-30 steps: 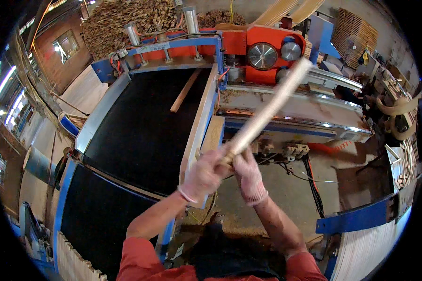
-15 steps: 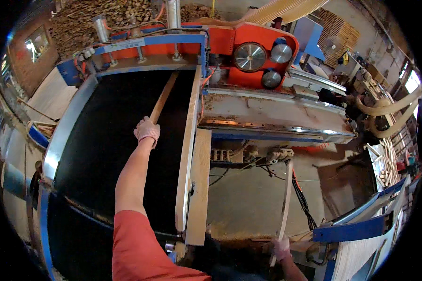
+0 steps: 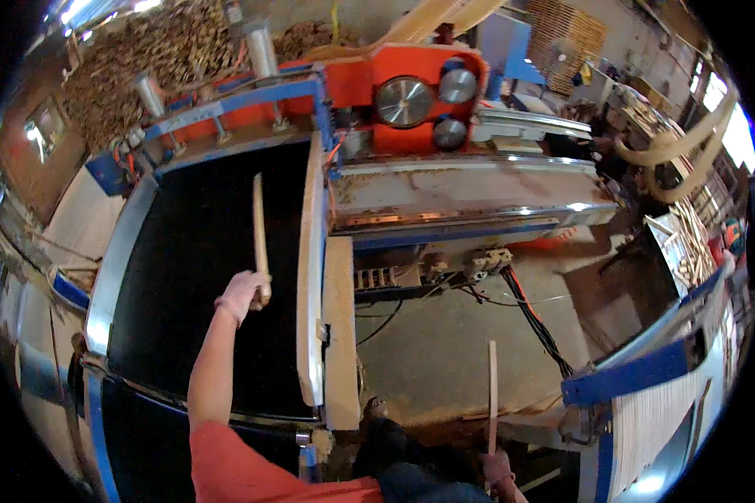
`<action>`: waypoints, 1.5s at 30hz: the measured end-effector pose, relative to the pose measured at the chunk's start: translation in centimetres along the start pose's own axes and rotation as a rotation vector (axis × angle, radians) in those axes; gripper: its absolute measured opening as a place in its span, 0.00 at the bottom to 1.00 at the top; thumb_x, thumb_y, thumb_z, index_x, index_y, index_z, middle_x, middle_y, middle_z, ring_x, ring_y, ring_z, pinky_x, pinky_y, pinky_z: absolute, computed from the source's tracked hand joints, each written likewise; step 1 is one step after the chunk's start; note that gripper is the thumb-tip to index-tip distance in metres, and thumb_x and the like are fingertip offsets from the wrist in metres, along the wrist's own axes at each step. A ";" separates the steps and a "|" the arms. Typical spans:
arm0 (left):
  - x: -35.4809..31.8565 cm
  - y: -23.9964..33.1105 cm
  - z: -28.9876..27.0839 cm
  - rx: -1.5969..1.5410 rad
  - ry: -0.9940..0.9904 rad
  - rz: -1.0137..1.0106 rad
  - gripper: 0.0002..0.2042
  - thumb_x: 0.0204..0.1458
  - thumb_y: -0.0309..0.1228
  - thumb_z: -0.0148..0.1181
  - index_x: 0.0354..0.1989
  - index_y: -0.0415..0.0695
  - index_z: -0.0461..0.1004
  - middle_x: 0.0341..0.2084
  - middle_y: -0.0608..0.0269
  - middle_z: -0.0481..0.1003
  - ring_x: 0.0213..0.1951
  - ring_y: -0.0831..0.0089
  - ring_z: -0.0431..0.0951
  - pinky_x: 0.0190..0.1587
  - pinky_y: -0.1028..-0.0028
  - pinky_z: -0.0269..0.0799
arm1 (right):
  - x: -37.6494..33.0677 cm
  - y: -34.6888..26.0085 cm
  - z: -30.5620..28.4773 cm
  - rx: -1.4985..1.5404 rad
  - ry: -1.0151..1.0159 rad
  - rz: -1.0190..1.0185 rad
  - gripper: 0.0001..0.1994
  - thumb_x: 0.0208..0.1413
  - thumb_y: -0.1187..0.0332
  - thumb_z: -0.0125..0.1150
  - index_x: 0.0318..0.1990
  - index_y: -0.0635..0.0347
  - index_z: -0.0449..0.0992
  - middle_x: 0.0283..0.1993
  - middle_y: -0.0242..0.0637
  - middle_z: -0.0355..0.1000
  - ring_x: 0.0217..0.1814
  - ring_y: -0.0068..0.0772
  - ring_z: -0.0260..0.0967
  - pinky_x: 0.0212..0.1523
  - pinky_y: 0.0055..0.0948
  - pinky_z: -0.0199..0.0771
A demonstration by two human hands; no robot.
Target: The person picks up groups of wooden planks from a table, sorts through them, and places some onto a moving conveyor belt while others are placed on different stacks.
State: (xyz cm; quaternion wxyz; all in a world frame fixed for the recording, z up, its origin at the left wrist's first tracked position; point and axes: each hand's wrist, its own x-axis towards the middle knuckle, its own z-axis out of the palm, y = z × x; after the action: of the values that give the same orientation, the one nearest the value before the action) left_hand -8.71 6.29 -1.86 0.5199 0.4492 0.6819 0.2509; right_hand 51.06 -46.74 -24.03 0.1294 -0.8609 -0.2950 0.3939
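Stick [image 3: 260, 222] points to twelve o'clock from your left fist [image 3: 242, 293]. At five, your right fist [image 3: 497, 467] clasps another stick [image 3: 492, 386].

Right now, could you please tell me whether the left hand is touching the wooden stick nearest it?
Touching: the head view shows the left hand closed around the wooden stick near its lower end, with no gap visible.

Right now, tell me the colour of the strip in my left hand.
The wooden strip is pale yellowish tan, shown in the head view.
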 end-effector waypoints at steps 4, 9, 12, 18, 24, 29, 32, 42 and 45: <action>-12.3 0.6 3.7 -0.411 -0.027 0.394 0.17 0.60 0.37 0.62 0.51 0.39 0.73 0.35 0.63 0.74 0.34 0.71 0.78 0.35 0.68 0.81 | -0.4 4.0 1.6 0.040 -0.105 -0.199 0.23 0.60 0.58 0.71 0.54 0.68 0.77 0.39 0.50 0.81 0.42 0.55 0.79 0.47 0.45 0.80; -30.1 5.9 15.9 -0.391 -0.180 0.775 0.21 0.56 0.29 0.63 0.59 0.38 0.71 0.45 0.63 0.74 0.48 0.71 0.78 0.59 0.67 0.75 | -16.5 -6.3 -10.5 0.484 0.014 -0.248 0.30 0.59 0.56 0.73 0.66 0.59 0.76 0.40 0.37 0.81 0.41 0.29 0.77 0.47 0.34 0.81; -41.2 7.1 26.1 -0.106 -0.431 0.779 0.18 0.57 0.24 0.66 0.56 0.39 0.76 0.47 0.58 0.80 0.49 0.66 0.82 0.57 0.66 0.78 | -26.1 -3.2 -14.4 0.686 0.067 -0.310 0.28 0.61 0.61 0.73 0.67 0.56 0.75 0.46 0.39 0.83 0.46 0.31 0.80 0.54 0.34 0.80; -60.6 0.7 52.5 0.128 -1.509 0.946 0.22 0.52 0.24 0.79 0.55 0.37 0.78 0.50 0.56 0.83 0.50 0.66 0.84 0.56 0.64 0.81 | -36.8 9.8 -18.6 1.187 0.219 -0.403 0.25 0.62 0.65 0.73 0.66 0.57 0.77 0.55 0.33 0.80 0.57 0.28 0.75 0.63 0.33 0.75; -79.6 -3.4 63.0 0.168 -2.130 0.628 0.21 0.55 0.25 0.77 0.56 0.39 0.79 0.54 0.58 0.81 0.54 0.67 0.82 0.60 0.64 0.78 | -49.6 20.8 -17.3 1.589 0.811 -0.285 0.25 0.64 0.68 0.72 0.68 0.62 0.76 0.55 0.31 0.80 0.54 0.22 0.74 0.56 0.28 0.77; -91.5 -5.9 67.1 0.489 -2.553 0.533 0.23 0.58 0.27 0.75 0.61 0.40 0.77 0.57 0.60 0.79 0.59 0.70 0.78 0.62 0.66 0.76 | -59.2 25.9 -15.1 1.780 1.187 -0.158 0.27 0.62 0.72 0.72 0.69 0.64 0.74 0.51 0.36 0.81 0.45 0.27 0.78 0.46 0.32 0.82; -98.2 -6.1 69.8 0.161 -2.551 0.443 0.36 0.57 0.38 0.75 0.72 0.39 0.66 0.62 0.55 0.76 0.61 0.62 0.77 0.66 0.59 0.73 | -63.0 28.6 -13.3 1.857 1.503 -0.108 0.30 0.59 0.72 0.73 0.69 0.64 0.72 0.48 0.39 0.79 0.39 0.32 0.79 0.40 0.34 0.82; -119.2 -4.7 83.6 -0.316 -2.435 0.097 0.31 0.66 0.31 0.62 0.76 0.37 0.60 0.65 0.52 0.73 0.61 0.55 0.79 0.66 0.54 0.76 | -70.8 42.2 -7.8 1.790 1.893 0.108 0.36 0.47 0.61 0.77 0.64 0.67 0.75 0.42 0.38 0.79 0.30 0.34 0.76 0.32 0.36 0.79; -124.2 -6.7 87.5 -0.339 -2.435 0.083 0.33 0.67 0.31 0.62 0.78 0.41 0.58 0.64 0.54 0.73 0.60 0.56 0.80 0.63 0.56 0.80 | -72.1 47.8 -8.2 1.776 1.883 0.080 0.33 0.47 0.60 0.76 0.62 0.66 0.77 0.39 0.37 0.79 0.30 0.34 0.76 0.31 0.35 0.77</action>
State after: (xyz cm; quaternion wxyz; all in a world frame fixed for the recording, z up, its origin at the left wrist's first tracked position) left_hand 77.62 -116.26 23.58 0.8603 0.3384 -0.3038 -0.2302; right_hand 39.41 -128.49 2.99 0.7980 -0.4334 0.2957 -0.2965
